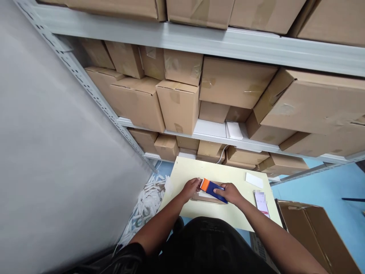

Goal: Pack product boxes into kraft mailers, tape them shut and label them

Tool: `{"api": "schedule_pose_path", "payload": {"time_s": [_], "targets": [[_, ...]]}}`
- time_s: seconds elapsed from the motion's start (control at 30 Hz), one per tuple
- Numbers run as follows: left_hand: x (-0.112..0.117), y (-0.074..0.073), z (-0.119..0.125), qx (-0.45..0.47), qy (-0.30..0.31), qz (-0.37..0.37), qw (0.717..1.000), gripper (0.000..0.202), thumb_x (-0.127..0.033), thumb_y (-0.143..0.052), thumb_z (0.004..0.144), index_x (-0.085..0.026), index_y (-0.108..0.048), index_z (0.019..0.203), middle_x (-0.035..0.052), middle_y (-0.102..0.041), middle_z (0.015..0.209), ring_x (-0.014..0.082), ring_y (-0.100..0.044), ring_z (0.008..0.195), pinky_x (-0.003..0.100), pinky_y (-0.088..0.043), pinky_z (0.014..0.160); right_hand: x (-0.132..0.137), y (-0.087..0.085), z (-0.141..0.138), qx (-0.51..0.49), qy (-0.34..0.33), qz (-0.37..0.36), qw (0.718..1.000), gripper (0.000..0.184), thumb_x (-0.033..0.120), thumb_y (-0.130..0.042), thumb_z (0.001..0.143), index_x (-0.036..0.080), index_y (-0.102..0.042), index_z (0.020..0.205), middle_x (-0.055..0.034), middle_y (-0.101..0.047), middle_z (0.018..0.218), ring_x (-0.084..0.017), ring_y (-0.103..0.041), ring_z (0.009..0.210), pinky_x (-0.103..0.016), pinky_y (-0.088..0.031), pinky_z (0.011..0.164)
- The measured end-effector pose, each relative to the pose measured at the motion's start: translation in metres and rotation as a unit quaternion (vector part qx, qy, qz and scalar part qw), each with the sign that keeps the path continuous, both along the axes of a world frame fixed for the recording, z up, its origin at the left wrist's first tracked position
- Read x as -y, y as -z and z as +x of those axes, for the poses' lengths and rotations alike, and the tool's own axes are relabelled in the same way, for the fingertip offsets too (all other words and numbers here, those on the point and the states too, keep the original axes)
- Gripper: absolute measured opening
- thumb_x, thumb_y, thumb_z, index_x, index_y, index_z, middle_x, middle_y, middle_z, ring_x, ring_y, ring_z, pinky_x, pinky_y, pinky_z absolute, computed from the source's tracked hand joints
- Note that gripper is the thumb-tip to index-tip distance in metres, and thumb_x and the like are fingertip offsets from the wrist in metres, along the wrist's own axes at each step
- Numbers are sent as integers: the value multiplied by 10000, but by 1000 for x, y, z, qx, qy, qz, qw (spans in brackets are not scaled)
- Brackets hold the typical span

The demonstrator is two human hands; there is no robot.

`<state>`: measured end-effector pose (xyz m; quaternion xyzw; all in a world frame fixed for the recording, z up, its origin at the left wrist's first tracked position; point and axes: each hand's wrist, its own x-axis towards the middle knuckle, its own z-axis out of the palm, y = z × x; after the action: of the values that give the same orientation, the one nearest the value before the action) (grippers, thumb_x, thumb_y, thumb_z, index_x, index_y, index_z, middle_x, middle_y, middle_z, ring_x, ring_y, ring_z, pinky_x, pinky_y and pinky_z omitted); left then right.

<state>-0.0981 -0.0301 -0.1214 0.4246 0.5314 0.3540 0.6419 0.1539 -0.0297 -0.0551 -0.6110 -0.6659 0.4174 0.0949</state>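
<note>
A flat, narrow box, dark blue with an orange end [212, 189], is held at a slant over the table. My right hand [229, 193] grips its blue end, thumb on top. At the orange end, the curled fingers of my left hand [192, 188] meet the box's edge. What those fingertips pinch is too small to make out. Directly beneath lies a small brown cardboard box [211, 198], largely covered by the blue box and my hands. Something clear and shiny, like tape or film, shows at its left side.
The pale yellow table [182, 169] carries a phone [261, 204] and a white flat box [254, 180] on its right. Shelves [211, 128] packed with cartons rise behind. White scraps [146, 203] pile up left on the floor; an open carton [316, 232] stands right.
</note>
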Motion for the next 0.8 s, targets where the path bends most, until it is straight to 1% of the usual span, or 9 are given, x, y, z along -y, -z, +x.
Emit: {"api": "schedule_pose_path", "payload": {"time_s": [0.1, 0.17, 0.27, 0.37, 0.53, 0.67, 0.73, 0.8], "targets": [[4, -2, 2, 62, -13, -70, 996, 461, -593, -688, 846, -140, -690, 930, 20, -659, 705, 132, -604, 617, 261, -498, 631, -3, 1, -2, 2, -13, 3, 1000, 499, 668, -664, 791, 193, -679, 640, 21, -593, 547, -155, -556, 563, -255, -334, 549], [6, -5, 3, 95, -30, -110, 989, 420, -544, -733, 837, -136, -676, 917, 16, -648, 688, 115, -597, 596, 250, -500, 630, -5, 0, -1, 1, -21, 3, 1000, 501, 670, -661, 797, 194, -681, 637, 16, -605, 555, -161, -570, 575, -258, -343, 556], [8, -9, 4, 124, -48, -144, 981, 354, -470, -755, 850, -139, -667, 939, 23, -663, 718, 104, -610, 600, 238, -514, 637, -8, -1, 0, 10, -28, -2, 1000, 499, 670, -667, 790, 199, -678, 623, 7, -627, 570, -169, -592, 594, -261, -351, 560], [5, -10, 3, 119, -44, -159, 979, 284, -392, -761, 851, -141, -665, 940, 36, -683, 743, 105, -624, 603, 233, -522, 622, -12, -2, 1, 19, -34, -9, 999, 491, 675, -677, 779, 206, -695, 636, 2, -649, 580, -177, -610, 606, -259, -368, 565], [1, -4, 7, 66, -42, -152, 985, 170, -272, -750, 823, -146, -646, 869, 26, -675, 709, 108, -611, 581, 218, -490, 565, -18, -10, 0, 16, -44, -38, 998, 483, 679, -692, 776, 204, -757, 719, -15, -713, 648, -184, -640, 629, -261, -408, 588], [2, 3, 10, 2, -58, -113, 992, 101, -249, -682, 850, -157, -639, 845, -3, -634, 657, 115, -591, 569, 219, -472, 546, -23, -17, -3, 58, -68, -42, 995, 495, 693, -703, 765, 206, -753, 697, -21, -692, 614, -182, -622, 603, -265, -394, 572], [4, 5, 6, -26, -63, -94, 993, 103, -268, -650, 867, -165, -647, 873, -10, -629, 653, 117, -587, 567, 219, -467, 545, -25, -20, -4, 70, -79, -42, 994, 505, 705, -701, 762, 207, -749, 693, -25, -688, 612, -182, -617, 597, -265, -387, 565], [5, 7, -7, -52, -65, -78, 993, 118, -288, -628, 878, -174, -650, 898, -18, -624, 653, 117, -580, 562, 216, -456, 542, -27, -21, -6, 72, -86, -42, 993, 519, 717, -690, 766, 207, -746, 689, -30, -687, 617, -182, -615, 596, -266, -381, 558]]}}
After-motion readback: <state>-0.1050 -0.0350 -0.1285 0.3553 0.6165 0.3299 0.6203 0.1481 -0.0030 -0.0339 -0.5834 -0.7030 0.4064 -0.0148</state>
